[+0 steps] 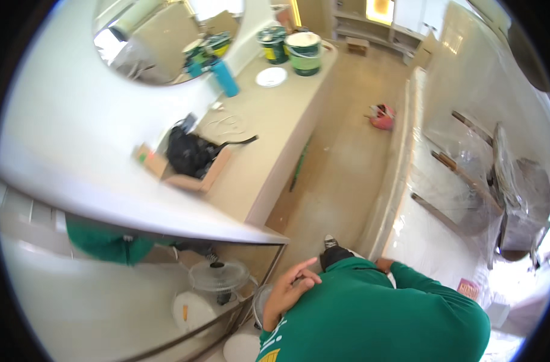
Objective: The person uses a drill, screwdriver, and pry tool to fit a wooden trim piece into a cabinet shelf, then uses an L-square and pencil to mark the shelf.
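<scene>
With the loosely curled left hand (pixel 290 289) holding nothing above the white round fan (pixel 219 276) on the floor below the worktop's near edge, and the right hand's (pixel 383 264) grip hidden, a blind reach could topple it.

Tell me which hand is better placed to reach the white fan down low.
Left, probably. The left hand is empty and nearest the fan; the right hand, mostly hidden, sits across by the wrapped counter.

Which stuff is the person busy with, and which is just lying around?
Near the hands: left hand, empty, by the white fan; right hand at the plastic-wrapped counter.
Lying about: paint buckets, cardboard box, blue bottle, red thing on the floor.
</scene>
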Action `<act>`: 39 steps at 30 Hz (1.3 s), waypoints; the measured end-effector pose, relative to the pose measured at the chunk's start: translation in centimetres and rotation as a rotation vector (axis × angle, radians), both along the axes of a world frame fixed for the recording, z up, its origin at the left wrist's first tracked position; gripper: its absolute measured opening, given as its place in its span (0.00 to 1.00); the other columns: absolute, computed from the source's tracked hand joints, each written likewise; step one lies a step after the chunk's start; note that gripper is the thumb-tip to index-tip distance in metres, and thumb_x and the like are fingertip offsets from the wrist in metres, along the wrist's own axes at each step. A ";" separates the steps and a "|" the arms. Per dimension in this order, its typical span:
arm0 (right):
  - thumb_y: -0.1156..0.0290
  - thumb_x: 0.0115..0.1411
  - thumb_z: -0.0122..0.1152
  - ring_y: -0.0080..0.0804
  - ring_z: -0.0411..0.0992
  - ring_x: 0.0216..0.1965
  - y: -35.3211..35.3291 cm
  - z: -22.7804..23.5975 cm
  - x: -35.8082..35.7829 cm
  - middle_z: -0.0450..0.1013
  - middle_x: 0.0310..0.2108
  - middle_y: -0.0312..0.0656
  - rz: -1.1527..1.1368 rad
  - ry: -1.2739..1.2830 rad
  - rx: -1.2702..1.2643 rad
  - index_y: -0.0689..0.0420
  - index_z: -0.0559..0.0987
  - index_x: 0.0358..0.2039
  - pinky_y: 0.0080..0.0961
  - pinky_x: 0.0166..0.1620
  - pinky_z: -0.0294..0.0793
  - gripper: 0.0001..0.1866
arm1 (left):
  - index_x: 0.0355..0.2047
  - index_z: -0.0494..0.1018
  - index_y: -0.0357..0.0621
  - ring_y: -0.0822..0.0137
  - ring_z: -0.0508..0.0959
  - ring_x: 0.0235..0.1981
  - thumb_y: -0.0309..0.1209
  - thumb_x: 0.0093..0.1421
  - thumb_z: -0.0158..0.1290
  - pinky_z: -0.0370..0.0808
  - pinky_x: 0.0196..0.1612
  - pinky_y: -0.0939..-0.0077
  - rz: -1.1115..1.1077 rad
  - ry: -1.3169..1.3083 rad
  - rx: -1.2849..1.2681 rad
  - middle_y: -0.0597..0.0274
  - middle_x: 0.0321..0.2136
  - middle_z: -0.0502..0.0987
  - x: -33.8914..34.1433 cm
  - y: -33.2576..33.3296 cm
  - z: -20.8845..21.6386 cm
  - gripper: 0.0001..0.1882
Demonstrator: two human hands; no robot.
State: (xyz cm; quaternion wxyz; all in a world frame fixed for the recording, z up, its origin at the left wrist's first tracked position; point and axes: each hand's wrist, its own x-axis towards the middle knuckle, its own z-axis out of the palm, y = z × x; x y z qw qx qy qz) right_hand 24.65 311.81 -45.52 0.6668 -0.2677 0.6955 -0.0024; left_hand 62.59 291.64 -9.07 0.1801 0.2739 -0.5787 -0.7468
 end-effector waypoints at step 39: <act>0.59 0.66 0.61 0.58 0.76 0.54 -50.2 13.9 -56.2 0.78 0.50 0.61 -0.518 0.402 -0.387 0.67 0.79 0.54 0.43 0.57 0.74 0.25 | 0.62 0.71 0.42 0.50 0.82 0.36 0.47 0.69 0.55 0.77 0.43 0.61 -0.734 -0.422 -0.537 0.49 0.37 0.82 -74.3 -57.3 -11.5 0.28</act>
